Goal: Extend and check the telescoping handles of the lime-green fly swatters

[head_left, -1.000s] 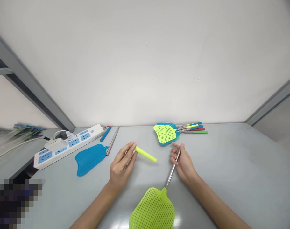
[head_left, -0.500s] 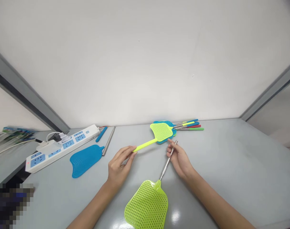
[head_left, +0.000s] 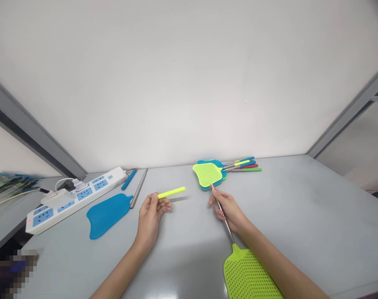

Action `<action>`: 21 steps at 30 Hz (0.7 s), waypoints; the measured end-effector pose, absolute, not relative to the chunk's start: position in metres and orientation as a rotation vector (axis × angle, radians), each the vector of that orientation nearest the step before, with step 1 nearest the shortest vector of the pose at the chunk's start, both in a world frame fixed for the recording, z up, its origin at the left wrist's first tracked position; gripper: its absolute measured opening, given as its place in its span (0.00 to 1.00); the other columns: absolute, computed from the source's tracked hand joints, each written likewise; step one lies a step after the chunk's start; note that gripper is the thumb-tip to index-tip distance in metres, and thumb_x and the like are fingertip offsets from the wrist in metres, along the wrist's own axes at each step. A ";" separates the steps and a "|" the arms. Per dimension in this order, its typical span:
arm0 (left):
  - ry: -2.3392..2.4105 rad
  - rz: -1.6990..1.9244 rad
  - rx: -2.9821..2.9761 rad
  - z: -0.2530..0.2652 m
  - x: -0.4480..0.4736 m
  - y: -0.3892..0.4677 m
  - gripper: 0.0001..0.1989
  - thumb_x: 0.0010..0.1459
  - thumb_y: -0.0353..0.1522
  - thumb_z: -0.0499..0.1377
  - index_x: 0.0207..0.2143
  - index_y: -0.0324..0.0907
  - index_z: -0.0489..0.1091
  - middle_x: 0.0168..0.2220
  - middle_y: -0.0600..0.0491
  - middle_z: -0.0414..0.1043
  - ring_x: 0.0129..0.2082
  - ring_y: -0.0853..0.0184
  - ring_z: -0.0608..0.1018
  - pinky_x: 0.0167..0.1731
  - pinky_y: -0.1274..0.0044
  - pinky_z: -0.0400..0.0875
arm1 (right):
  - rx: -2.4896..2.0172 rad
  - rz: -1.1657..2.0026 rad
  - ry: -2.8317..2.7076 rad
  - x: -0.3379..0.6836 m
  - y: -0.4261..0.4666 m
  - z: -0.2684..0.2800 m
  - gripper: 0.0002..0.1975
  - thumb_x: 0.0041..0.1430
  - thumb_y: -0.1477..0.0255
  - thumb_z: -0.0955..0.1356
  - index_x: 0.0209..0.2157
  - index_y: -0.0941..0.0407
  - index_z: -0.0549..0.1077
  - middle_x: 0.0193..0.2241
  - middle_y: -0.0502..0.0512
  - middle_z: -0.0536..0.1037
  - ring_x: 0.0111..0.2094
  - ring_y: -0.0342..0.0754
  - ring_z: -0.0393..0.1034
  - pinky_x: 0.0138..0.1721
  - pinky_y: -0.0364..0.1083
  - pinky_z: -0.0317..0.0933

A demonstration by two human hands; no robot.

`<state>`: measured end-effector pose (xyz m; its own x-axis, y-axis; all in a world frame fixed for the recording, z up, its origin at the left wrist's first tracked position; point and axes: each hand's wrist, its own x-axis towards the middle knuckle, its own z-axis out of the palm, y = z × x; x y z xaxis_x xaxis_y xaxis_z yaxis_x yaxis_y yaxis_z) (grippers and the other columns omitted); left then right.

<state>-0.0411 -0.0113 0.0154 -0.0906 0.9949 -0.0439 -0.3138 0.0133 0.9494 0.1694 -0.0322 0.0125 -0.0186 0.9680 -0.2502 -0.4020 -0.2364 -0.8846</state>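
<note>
Swatter head [head_left: 248,274] has swung rightward, nearside of the right hand [head_left: 231,211].

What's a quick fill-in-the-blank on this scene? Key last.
The bright yellow cylindrical tube is in the ____ hand.
The right hand holds the slim silver metal rod of a swatter whose broad perforated head is ____.
The flat swatter head lying beside the long white plastic power strip is ____.

Missing words: left; green; blue.
</note>
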 end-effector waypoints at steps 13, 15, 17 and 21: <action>1.045 1.353 0.769 0.014 -0.039 -0.011 0.08 0.51 0.36 0.54 0.30 0.39 0.62 0.22 0.54 0.69 0.23 0.70 0.73 0.26 0.79 0.69 | -0.992 1.459 -0.733 0.163 -0.042 0.026 0.13 0.49 0.62 0.64 0.36 0.51 0.60 0.21 0.44 0.68 0.11 0.34 0.51 0.09 0.34 0.44; 1.038 1.351 0.766 0.014 -0.040 -0.011 0.08 0.51 0.36 0.54 0.30 0.39 0.62 0.22 0.55 0.69 0.23 0.70 0.73 0.26 0.79 0.68 | -0.965 1.464 -0.715 0.164 -0.042 0.029 0.13 0.48 0.62 0.64 0.36 0.52 0.61 0.23 0.47 0.70 0.11 0.34 0.54 0.09 0.35 0.46; 1.039 1.358 0.756 0.014 -0.040 -0.010 0.08 0.51 0.35 0.54 0.30 0.39 0.62 0.22 0.55 0.69 0.24 0.71 0.73 0.26 0.79 0.68 | -0.968 1.441 -0.691 0.164 -0.042 0.032 0.14 0.48 0.62 0.65 0.36 0.53 0.63 0.26 0.51 0.73 0.13 0.36 0.60 0.10 0.35 0.48; 1.051 1.372 0.762 0.014 -0.039 -0.010 0.09 0.50 0.36 0.55 0.30 0.39 0.63 0.22 0.55 0.69 0.24 0.71 0.73 0.27 0.79 0.68 | -1.007 1.307 -0.686 0.165 -0.040 0.034 0.16 0.46 0.62 0.66 0.37 0.55 0.67 0.33 0.57 0.75 0.17 0.40 0.66 0.11 0.37 0.52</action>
